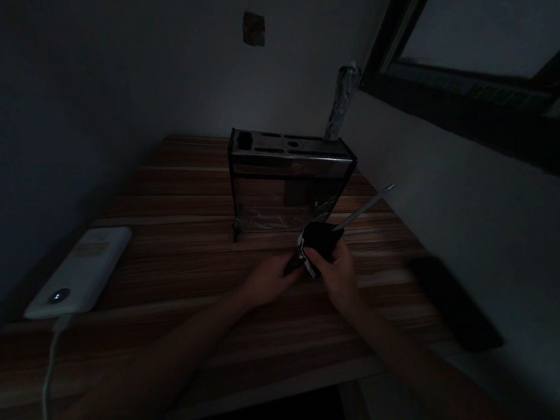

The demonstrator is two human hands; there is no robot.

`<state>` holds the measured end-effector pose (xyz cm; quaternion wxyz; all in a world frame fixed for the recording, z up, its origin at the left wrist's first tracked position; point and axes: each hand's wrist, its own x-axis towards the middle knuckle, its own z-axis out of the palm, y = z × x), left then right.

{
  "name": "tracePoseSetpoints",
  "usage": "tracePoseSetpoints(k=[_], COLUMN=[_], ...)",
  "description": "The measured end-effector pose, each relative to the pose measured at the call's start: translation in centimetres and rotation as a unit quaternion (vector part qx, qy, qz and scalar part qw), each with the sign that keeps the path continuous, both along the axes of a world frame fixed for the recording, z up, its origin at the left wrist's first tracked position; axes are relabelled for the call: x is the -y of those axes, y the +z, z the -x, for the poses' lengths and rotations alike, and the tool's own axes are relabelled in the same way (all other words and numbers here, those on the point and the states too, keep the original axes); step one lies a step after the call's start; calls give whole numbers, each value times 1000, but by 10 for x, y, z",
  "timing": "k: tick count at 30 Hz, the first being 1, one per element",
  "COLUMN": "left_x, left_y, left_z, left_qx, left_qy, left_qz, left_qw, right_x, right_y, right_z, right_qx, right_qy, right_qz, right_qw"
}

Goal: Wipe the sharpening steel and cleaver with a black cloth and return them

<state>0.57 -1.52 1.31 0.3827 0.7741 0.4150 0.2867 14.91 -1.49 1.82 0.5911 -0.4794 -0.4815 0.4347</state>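
In the dim head view my left hand (270, 278) is closed around the dark handle (292, 264) of a long, thin metal tool (366, 205). Whether it is a sharpening steel or a narrow blade I cannot tell. My right hand (338, 274) grips a black cloth (319, 236) with a pale edge, bunched about the tool near its handle. The tool's bare shaft sticks out of the cloth toward the upper right. Just behind my hands stands a knife rack (292, 153) with a slotted metal top. A plastic-wrapped handle (343, 101) rises from its right end.
On the left of the wood-grain table (180, 259) lies a white power bank (91, 261) with a white cable (50, 371). A dark flat slab (454, 302) is at the right edge, by the wall. A dark-framed window or mirror (479, 12) is at upper right.
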Motion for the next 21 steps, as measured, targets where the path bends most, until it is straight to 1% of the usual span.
tracePoseSetpoints(k=[3, 7, 11, 16, 21], left_x=[0, 0, 0, 0, 1], left_y=[0, 0, 1, 2, 4], left_z=[0, -1, -1, -1, -2], left_qx=[2, 9, 1, -23, -29], left_qy=[-3, -1, 3, 5, 0], left_qz=[5, 5, 9, -9, -18], left_qw=[1000, 1000, 1000, 1000, 999], right_x=[-1, -2, -5, -9, -12], right_y=[0, 2, 3, 2, 12], right_z=[0, -1, -5, -11, -16], right_qx=[2, 2, 5, -18, -33], right_qy=[-8, -6, -11, -23, -46], right_qz=[6, -5, -2, -13, -27], right_qw=[1000, 1000, 1000, 999, 998])
